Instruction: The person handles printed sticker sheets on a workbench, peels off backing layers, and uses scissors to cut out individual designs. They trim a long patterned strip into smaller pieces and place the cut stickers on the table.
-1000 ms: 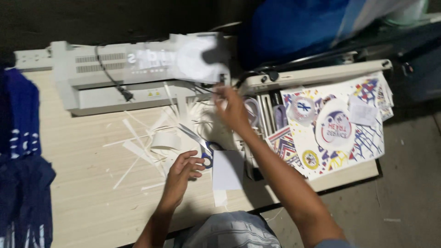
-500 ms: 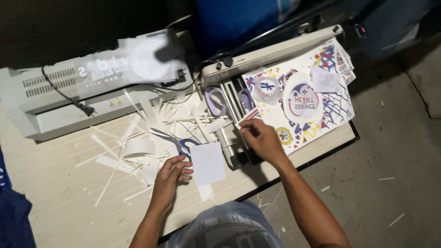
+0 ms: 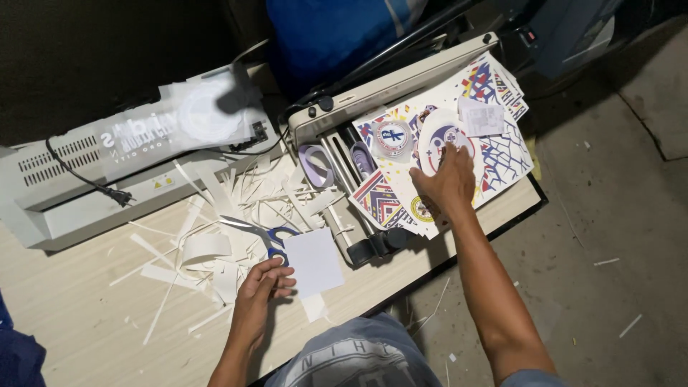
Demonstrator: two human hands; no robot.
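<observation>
My left hand (image 3: 261, 294) rests on the wooden table (image 3: 72, 315), fingers loosely curled against the left edge of a blank white card (image 3: 314, 261) that lies flat. Blue-handled scissors (image 3: 276, 240) lie just beyond the card. My right hand (image 3: 448, 183) lies palm down on a stack of colourful printed sheets (image 3: 502, 154), its fingertips on a white oval print (image 3: 438, 137). A round badge-like print (image 3: 393, 136) sits to the left of the oval. Neither hand holds anything.
A paper trimmer (image 3: 387, 89) runs along the far side of the sheets, with two purple rings (image 3: 315, 165) beside its rails. A grey laminator (image 3: 107, 172) with a black cable stands far left. White paper strips (image 3: 208, 244) litter the table. Concrete floor lies to the right.
My right hand has moved from the near left edge of the printed sheets farther out onto the oval print. My left hand stays by the white card. The view has shifted slightly.
</observation>
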